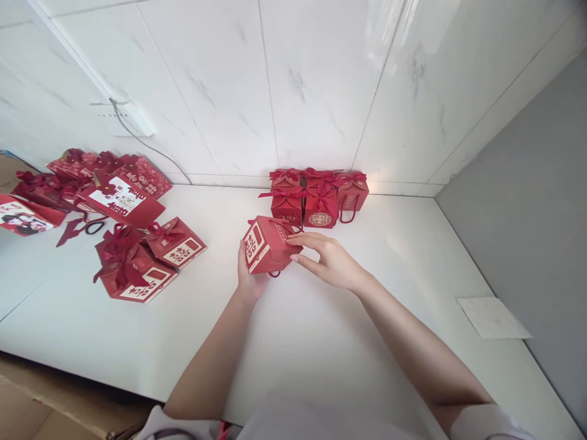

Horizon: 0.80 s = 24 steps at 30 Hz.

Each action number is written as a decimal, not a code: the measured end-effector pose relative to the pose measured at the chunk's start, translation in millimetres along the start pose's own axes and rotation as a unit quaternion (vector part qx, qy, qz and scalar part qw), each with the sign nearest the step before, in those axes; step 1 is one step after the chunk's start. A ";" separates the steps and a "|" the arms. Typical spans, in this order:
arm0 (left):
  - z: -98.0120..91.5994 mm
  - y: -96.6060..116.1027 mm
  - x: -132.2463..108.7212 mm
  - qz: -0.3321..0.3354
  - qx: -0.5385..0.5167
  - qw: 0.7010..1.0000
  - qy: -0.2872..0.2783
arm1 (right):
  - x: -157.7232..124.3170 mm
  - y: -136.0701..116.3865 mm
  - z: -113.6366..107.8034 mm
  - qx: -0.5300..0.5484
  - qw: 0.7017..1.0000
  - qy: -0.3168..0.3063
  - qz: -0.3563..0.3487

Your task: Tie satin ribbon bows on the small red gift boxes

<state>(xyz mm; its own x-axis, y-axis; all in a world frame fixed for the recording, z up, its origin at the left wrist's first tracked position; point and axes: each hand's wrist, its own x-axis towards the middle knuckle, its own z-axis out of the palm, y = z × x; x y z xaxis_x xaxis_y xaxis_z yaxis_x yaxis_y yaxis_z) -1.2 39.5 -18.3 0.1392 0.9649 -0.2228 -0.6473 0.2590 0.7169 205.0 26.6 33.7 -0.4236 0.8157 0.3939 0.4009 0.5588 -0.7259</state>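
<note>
Held box: a red box (277, 247) with a pale double-character panel is tilted in the hands, seemingly clear of the table (298, 360), mid-width and nearer the back edge than the front.
Left hand: this hand (251, 278) is wrapped around the box's left side and underside, apparently to carry its weight and leave the other side free.
Right hand: this hand (316, 253) has fingers extended and thumb apart, fingertips against the right side, probably to steady or turn the box rather than bear it.
Cord: a dark red cord (274, 274) loops below the box, near the left hand.
Wall-side group: ribbon-topped boxes (320, 211) stand upright and close together along the back edge, probably to save room; the rightmost has a hanging cord handle.
Left cluster: more bow-tied boxes (177, 250) sit left of the hands, well in from the front edge, within easy reach.
Back left corner: patterned red cartons (123, 201) crowd here, with a black loop (95, 228) before them, too small to identify.
Right edge: a white square plate (494, 318) lies beside the grey panel (532, 201).
</note>
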 end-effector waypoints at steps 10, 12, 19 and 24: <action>-5.0 0.2 -1.2 -0.092 0.044 0.993 -0.061 | -0.6 1.0 -7.2 0.008 0.999 0.031 -0.011; -4.6 -2.4 1.3 -0.040 0.067 0.997 -0.029 | -0.7 2.1 -8.7 0.000 1.000 0.021 0.006; -9.9 -13.9 4.8 0.287 0.418 0.856 0.097 | 1.7 9.0 -20.2 -0.046 0.990 -0.005 0.132; -25.4 8.2 -3.7 0.380 0.562 0.734 0.039 | 1.5 13.1 -20.8 -0.078 0.977 -0.030 0.198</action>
<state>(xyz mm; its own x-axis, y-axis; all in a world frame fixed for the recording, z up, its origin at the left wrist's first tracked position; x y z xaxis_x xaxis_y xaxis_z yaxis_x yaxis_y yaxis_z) -26.0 36.9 -28.4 -0.0134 0.8555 0.5176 0.5164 -0.4373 0.7363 226.6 38.3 36.5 -0.2554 0.9648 0.0627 0.6601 0.2214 -0.7179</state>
